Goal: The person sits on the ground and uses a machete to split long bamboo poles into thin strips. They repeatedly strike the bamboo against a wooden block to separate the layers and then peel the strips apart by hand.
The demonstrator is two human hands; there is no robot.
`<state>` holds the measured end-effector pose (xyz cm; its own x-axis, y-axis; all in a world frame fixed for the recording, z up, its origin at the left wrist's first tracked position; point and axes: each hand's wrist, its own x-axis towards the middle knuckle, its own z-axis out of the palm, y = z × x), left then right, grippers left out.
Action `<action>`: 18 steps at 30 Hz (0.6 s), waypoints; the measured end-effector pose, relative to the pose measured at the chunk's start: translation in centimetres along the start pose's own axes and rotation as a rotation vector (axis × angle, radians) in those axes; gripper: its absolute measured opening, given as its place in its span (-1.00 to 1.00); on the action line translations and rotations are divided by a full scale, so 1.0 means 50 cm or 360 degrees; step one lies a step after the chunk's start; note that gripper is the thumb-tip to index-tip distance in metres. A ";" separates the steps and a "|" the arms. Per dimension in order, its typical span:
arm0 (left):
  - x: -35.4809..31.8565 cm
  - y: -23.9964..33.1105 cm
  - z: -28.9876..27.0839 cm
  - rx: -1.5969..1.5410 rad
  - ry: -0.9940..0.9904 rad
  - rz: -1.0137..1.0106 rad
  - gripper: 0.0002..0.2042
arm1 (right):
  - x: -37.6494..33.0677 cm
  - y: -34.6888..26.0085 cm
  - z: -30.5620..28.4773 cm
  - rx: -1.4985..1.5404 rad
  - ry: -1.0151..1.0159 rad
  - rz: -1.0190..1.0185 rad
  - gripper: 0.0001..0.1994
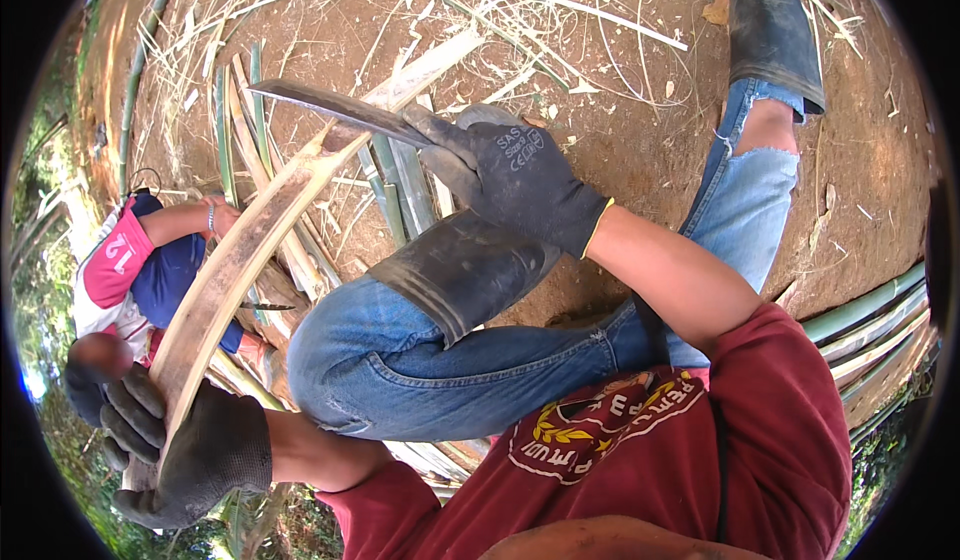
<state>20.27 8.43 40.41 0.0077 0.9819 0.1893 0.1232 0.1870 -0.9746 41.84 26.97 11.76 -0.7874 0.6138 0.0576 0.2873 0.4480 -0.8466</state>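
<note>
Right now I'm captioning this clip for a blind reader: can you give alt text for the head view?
A seated person's gloved right hand holds a curved blade against a long split bamboo strip, which the gloved left hand grips at its near end. More bamboo strips litter the dirt ground; another person sits at left.

No packages, labels, signs or screens here — only printed clothing.

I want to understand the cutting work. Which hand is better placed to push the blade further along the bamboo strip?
Probably the right hand: it grips the knife, whose blade meets the tip of the bamboo strip. The left hand only holds the strip's lower end, fingers wrapped around it.
</note>
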 end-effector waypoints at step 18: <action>-0.013 0.011 0.015 -0.0402 -0.0093 -0.0553 -0.68 | -0.025 0.247 0.018 -0.0583 -0.0101 0.0138 -0.75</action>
<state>19.57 7.90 39.63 -0.1323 0.8633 0.4871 0.3475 0.5007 -0.7928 45.88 31.16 0.77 -0.7805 0.6232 -0.0484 0.5212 0.6060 -0.6009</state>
